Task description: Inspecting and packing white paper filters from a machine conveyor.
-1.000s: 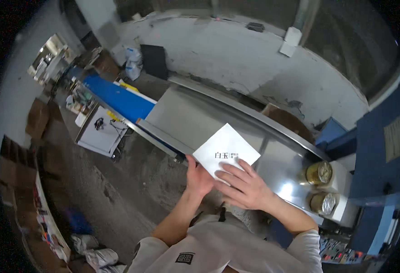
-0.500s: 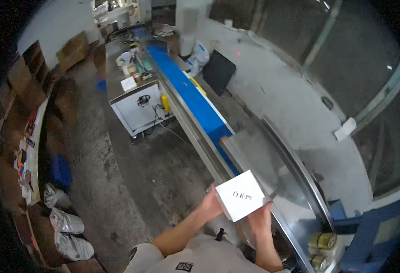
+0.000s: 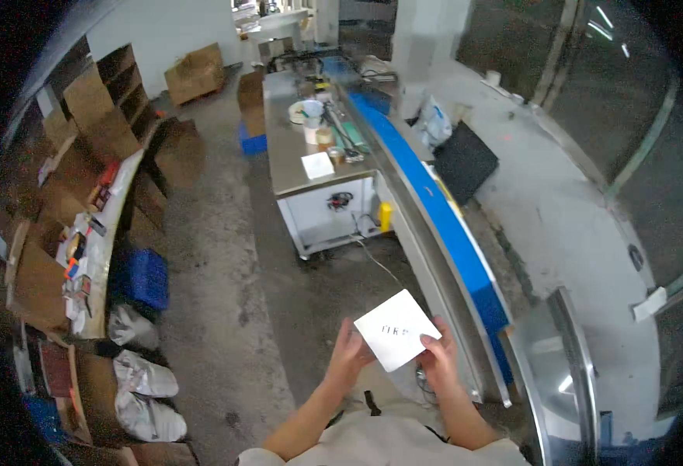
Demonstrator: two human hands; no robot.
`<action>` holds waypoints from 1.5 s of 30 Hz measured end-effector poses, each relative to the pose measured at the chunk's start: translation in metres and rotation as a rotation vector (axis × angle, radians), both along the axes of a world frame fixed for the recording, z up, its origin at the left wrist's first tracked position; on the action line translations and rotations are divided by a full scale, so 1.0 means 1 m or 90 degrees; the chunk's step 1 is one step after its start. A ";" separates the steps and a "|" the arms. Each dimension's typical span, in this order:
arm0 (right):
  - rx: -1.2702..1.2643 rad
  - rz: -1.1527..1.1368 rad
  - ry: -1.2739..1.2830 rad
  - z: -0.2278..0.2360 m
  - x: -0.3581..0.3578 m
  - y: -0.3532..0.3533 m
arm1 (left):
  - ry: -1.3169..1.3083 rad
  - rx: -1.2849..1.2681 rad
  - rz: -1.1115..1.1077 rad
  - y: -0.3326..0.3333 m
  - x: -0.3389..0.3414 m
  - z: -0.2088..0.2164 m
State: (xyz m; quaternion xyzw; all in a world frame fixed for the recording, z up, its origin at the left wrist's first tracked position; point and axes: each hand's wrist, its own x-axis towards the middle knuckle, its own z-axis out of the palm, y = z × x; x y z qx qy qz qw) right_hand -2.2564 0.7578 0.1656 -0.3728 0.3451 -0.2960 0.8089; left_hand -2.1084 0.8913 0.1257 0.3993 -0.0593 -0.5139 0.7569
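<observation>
A white square box (image 3: 394, 320) with dark print on its top is held in front of my body, turned so a corner points away from me. My left hand (image 3: 347, 359) supports its left side, the fingers partly hidden behind it. At the right corner my right hand (image 3: 439, 359) grips the box, thumb on the top face and fingers along the side. Beyond the box and to its right runs a blue conveyor belt (image 3: 442, 210) in a metal frame.
A metal worktable (image 3: 287, 167) with tubs and a white square piece (image 3: 317, 165) stands ahead. Along the left are a cluttered bench (image 3: 116, 210), a blue crate (image 3: 147, 278) and stuffed white bags (image 3: 145, 374). A curved metal-edged surface (image 3: 547, 365) lies close on the right.
My view has swung left, so the conveyor and worktable appear farther right. Both hands have brought the box away from the metal surface on the right, and my right thumb now lies on its top.
</observation>
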 end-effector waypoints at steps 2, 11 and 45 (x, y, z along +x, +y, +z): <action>0.016 0.036 -0.008 -0.009 0.061 -0.013 | -0.013 0.045 0.055 -0.007 0.052 -0.010; 0.031 0.257 -0.070 0.010 0.345 -0.063 | -0.098 0.232 0.340 -0.033 0.276 0.056; -1.330 0.408 -0.380 0.037 1.188 -0.202 | 0.052 0.124 -0.022 -0.090 1.162 0.042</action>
